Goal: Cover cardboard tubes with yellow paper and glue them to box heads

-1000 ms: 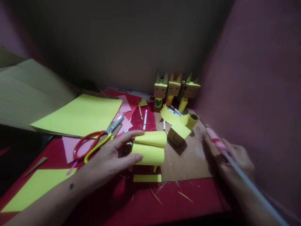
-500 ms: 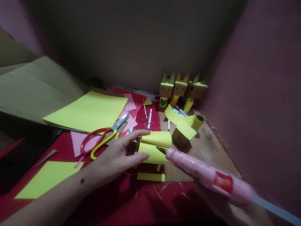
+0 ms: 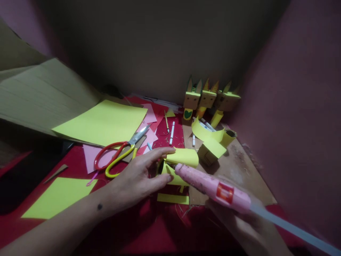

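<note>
My left hand (image 3: 145,174) grips a roll of yellow paper (image 3: 185,158) at its left end, thumb in front and fingers behind. A seam runs along the roll, and one paper edge lifts near my thumb. My right hand (image 3: 239,224) is closed around a pink hot glue gun (image 3: 205,183), with a long pale glue stick (image 3: 287,224) coming out of its back. The gun's nozzle sits at the seam, its tip hidden by the paper. Below the roll lies a narrow yellow paper strip (image 3: 173,198).
Red-and-yellow-handled scissors (image 3: 118,154) lie left of the roll, near a large yellow sheet (image 3: 103,122) and pink paper scraps. A brown cardboard sheet (image 3: 237,177) carries a small box with a yellow top (image 3: 213,149). Three cardboard animal figures (image 3: 191,101) stand at the back.
The glue gun has moved left along the seam, toward my left thumb. The paper edge there now lifts up. My left hand keeps its hold on the roll.
</note>
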A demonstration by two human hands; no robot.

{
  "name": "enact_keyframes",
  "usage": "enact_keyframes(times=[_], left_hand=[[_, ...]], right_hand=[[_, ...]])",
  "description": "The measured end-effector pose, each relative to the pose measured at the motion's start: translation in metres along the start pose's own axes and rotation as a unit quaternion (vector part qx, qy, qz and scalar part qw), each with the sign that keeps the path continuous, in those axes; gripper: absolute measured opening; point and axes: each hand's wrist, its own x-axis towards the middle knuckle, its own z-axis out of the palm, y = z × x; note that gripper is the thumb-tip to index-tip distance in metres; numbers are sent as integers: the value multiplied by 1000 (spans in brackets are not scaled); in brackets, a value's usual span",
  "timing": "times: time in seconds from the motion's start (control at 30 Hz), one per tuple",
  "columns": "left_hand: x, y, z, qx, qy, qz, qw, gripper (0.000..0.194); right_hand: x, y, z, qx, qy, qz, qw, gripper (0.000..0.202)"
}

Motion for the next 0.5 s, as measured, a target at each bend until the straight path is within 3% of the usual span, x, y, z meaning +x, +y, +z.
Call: enact_keyframes(times=[0.27,0.5], left_hand=[[0,0,0,19,15,12,1000,50],[-1,-2,0,42,16,21,999,48]], right_hand=[[-10,10,2,8,36,63,997,42],[-11,15,5,20,47,46,998,45]])
